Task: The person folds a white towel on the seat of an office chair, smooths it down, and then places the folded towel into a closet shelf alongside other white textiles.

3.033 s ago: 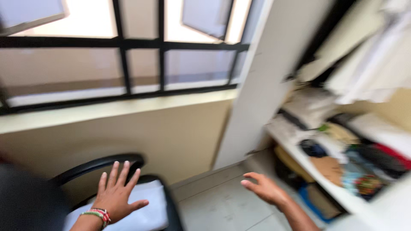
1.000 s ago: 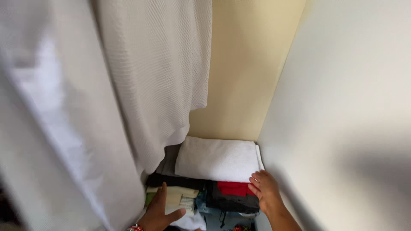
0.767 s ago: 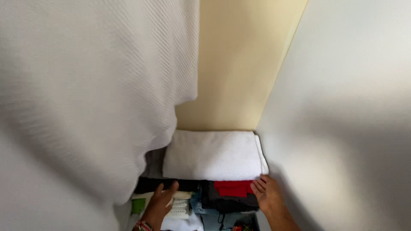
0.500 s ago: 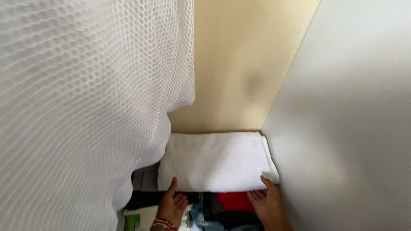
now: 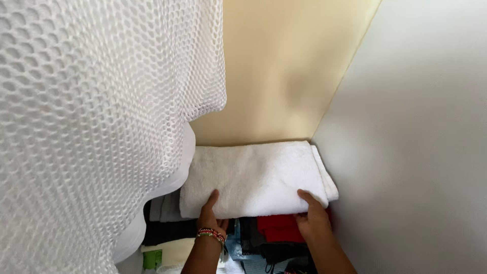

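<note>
Folded white towel (image 5: 256, 177) seated atop clothes stack (image 5: 264, 236) | left hand (image 5: 209, 218); right hand (image 5: 313, 219); both gripping front edge | not released

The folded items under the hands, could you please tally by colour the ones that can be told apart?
White: 1, the folded towel, gripped at its front edge by the left hand and right hand
Red: 1, the red garment
Cream: 1, the cream fabric
Blue: 1, the blue denim piece
Total: 4; the dark pieces are too blended to count.
</note>
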